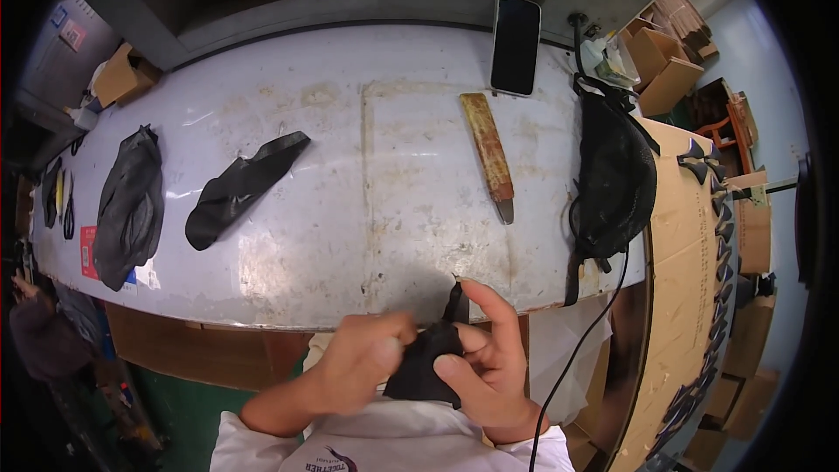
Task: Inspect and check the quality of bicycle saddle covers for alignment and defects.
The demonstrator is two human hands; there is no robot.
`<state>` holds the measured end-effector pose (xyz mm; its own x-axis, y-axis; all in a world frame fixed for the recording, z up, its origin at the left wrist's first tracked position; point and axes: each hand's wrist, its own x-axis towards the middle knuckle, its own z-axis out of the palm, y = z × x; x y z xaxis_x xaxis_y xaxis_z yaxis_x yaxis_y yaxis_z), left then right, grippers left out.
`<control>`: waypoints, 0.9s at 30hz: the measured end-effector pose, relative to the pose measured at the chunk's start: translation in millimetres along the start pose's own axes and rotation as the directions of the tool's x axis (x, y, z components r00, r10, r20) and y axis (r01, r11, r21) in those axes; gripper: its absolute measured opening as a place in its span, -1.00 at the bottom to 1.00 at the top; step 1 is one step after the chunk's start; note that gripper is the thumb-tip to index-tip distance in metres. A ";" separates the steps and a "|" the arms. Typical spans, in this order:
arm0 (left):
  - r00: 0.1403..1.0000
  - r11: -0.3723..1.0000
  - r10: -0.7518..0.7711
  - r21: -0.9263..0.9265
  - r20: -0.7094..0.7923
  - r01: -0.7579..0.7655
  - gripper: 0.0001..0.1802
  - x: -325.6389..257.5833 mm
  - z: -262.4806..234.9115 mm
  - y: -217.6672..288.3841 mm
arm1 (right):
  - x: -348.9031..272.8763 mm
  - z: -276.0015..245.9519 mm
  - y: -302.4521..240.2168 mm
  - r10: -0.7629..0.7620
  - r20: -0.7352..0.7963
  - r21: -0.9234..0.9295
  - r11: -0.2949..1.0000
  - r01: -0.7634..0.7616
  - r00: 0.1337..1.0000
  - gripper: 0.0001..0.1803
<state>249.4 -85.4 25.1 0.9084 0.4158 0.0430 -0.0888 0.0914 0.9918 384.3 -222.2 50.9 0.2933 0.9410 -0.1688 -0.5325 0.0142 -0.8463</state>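
My right hand (489,358) grips a small black piece of leather-like material (428,371) in front of my chest, thumb pressed on its face. A narrow black end of it rises beside the raised forefinger. At the piece's left side, my left hand (354,363) is curled closed and slightly smeared by motion. What its fingers pinch, if anything, is hidden. Beyond my hands on the table lies a flat blade (487,144) with a worn yellow-brown wrapped grip, its grey tip toward me. Farther left are a long black cut piece (245,192) and a larger crumpled black piece (131,210).
A phone (516,44) lies at the table's (419,218) back. On the right, a black pouch (616,170) has a cable running down past my arm. Cardboard (669,297) beyond carries several small black pieces (717,297). Another person's sleeve (52,332) shows at far left.
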 end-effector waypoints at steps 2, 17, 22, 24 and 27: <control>0.997 0.992 0.058 0.112 -0.053 -0.052 -0.70 2.7 4.0 6.9 | 2.1 -2.0 1.7 -0.031 -0.022 -0.062 0.998 0.030 0.999 -0.20; 0.996 0.995 0.065 0.078 -0.068 -0.060 -0.61 6.5 -5.2 9.9 | 14.2 4.8 -1.4 -0.065 -0.089 0.036 0.997 0.068 0.994 -0.12; 0.973 0.944 -0.219 -0.268 -0.071 0.193 -0.63 11.3 3.3 3.9 | 18.7 8.1 -3.6 -0.044 -0.136 0.153 0.986 0.065 0.990 -0.13; 0.987 0.988 -0.103 -0.131 -0.126 0.087 -0.64 10.8 6.5 1.1 | 17.9 9.8 -5.5 -0.045 -0.159 0.167 0.983 0.072 0.986 -0.14; 0.971 0.906 -0.216 -0.392 -0.105 0.160 -0.67 12.1 8.7 1.6 | 17.7 13.0 -4.4 -0.088 -0.229 0.149 0.981 0.124 0.969 -0.14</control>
<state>263.8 -88.0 28.3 0.8583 0.4786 -0.1853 -0.0955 0.5037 0.8586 381.5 -201.2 58.2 0.5131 0.8335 -0.2051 -0.6040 0.1809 -0.7762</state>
